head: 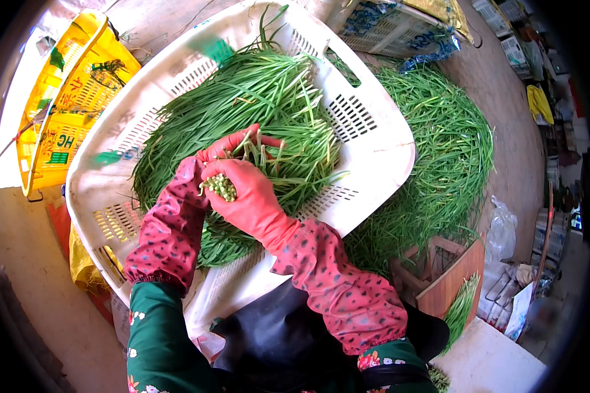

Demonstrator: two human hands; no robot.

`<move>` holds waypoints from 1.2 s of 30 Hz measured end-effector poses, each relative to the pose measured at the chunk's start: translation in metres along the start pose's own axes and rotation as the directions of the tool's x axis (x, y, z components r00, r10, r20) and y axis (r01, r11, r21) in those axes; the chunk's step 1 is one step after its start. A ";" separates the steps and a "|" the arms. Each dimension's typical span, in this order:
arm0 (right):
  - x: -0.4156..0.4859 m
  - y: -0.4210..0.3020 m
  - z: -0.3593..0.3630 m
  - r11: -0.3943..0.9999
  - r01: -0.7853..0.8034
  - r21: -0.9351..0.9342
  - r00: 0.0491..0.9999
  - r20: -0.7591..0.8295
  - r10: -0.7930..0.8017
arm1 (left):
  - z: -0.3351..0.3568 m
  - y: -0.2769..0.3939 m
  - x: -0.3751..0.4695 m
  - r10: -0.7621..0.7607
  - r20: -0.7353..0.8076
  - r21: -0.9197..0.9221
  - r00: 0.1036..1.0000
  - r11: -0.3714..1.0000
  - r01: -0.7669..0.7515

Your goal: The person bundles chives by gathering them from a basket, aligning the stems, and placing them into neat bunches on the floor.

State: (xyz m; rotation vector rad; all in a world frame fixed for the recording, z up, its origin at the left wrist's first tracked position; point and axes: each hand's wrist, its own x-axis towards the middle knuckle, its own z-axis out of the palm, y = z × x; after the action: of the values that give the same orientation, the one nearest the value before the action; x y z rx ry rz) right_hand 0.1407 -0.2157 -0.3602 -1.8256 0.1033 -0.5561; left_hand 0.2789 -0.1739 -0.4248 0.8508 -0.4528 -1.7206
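Note:
Both my hands wear red rubber gloves below patterned red sleeve covers. My right hand (248,196) is closed around a bunch of green stalks (219,187), whose cut ends face me. Just beyond it, my left hand (226,145) holds pale-ended stalks (255,153) across its fingers; the right hand partly hides it. Under both hands a heap of long green leaf stalks, like garlic chives (236,98), fills much of a white slotted plastic basket (381,132). Most of the heap's pale ends point right.
Yellow plastic crates (73,113) stand at the left. A large pile of loose greens (432,147) lies right of the basket, with a wooden stool (447,280) by its near edge. Another white crate (398,29) stands beyond. A clear plastic bag (501,231) lies farther right.

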 end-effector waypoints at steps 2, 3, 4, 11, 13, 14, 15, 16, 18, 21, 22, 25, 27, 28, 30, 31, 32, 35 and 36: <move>0.000 -0.001 0.000 1.000 -0.028 0.000 1.000 0.012 0.028 | 0.002 -0.011 -0.002 0.084 0.042 -0.003 0.996 0.996 -0.084; -0.001 -0.003 0.001 0.999 -0.048 -0.007 0.999 0.022 0.048 | 0.007 -0.022 -0.008 0.259 0.084 0.053 0.962 0.963 -0.264; -0.001 -0.005 0.001 0.998 -0.065 -0.012 0.997 0.031 0.066 | 0.012 -0.028 -0.013 0.422 0.133 0.105 0.897 0.894 -0.436; -0.004 -0.008 0.000 0.992 -0.125 0.014 0.983 0.134 0.122 | 0.006 -0.057 -0.011 0.355 0.109 -0.100 0.928 0.933 -0.345; -0.006 -0.010 0.000 0.995 -0.097 0.005 0.984 0.152 0.096 | 0.001 -0.066 -0.018 0.439 0.102 -0.059 0.893 0.898 -0.435; -0.006 -0.010 0.000 0.996 -0.085 0.001 0.983 0.163 0.084 | -0.002 -0.072 -0.022 0.480 0.098 -0.040 0.872 0.877 -0.479; -0.005 -0.010 0.000 0.998 -0.038 -0.055 0.984 0.173 0.047 | -0.006 -0.077 -0.026 0.520 0.095 -0.021 0.849 0.854 -0.520; -0.003 -0.011 -0.001 0.998 0.029 -0.060 0.989 0.148 -0.020 | -0.010 -0.074 -0.029 0.527 0.099 -0.031 0.844 0.850 -0.527; 0.001 -0.014 0.000 0.985 0.160 -0.071 0.984 0.096 -0.153 | -0.020 -0.069 -0.033 0.416 -0.026 -0.094 0.909 0.904 -0.417; -0.003 -0.011 -0.001 0.989 -0.099 0.106 0.995 -0.013 0.101 | -0.011 -0.039 -0.030 0.186 -0.364 -0.158 0.913 0.953 -0.257; -0.002 -0.013 -0.001 0.980 -0.144 0.141 0.987 -0.055 0.153 | -0.008 -0.030 -0.035 0.246 -0.453 -0.004 0.857 0.960 -0.278; -0.001 -0.015 0.001 0.996 -0.084 0.002 0.980 -0.181 0.083 | -0.009 -0.019 -0.037 0.256 -0.613 0.135 0.748 0.966 -0.220; -0.003 -0.011 -0.001 0.988 -0.131 -0.075 0.969 -0.219 0.112 | -0.005 -0.017 -0.033 0.297 -0.696 0.228 0.653 0.955 -0.191; -0.003 -0.011 0.000 0.979 -0.164 -0.124 0.965 -0.227 0.132 | -0.005 -0.019 -0.032 0.258 -0.646 0.067 0.719 0.957 -0.283; 0.001 -0.015 0.004 0.953 -0.217 -0.211 0.957 -0.239 0.165 | -0.015 -0.034 -0.029 0.200 -0.650 -0.050 0.734 0.952 -0.303; 0.001 -0.013 0.002 0.966 -0.192 -0.173 0.970 -0.181 0.160 | -0.013 -0.036 -0.026 0.190 -0.646 -0.085 0.739 0.945 -0.317; 0.001 -0.007 -0.002 0.973 -0.198 -0.116 0.970 -0.168 0.178 | 0.003 -0.029 -0.024 0.205 -0.638 -0.072 0.742 0.944 -0.322; 0.002 -0.007 0.002 0.981 -0.194 -0.016 0.978 -0.081 0.192 | 0.012 -0.027 -0.036 0.351 -0.594 0.057 0.724 0.916 -0.397; 0.001 -0.012 0.007 0.983 -0.183 0.015 0.981 -0.060 0.184 | 0.007 -0.035 -0.038 0.364 -0.455 -0.231 0.813 0.833 -0.502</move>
State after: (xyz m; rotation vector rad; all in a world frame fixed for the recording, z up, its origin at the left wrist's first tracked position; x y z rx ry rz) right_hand 0.1426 -0.2058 -0.3504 -1.7684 0.3069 -0.4811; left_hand 0.2551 -0.1275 -0.4318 0.7394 -0.0566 -1.1099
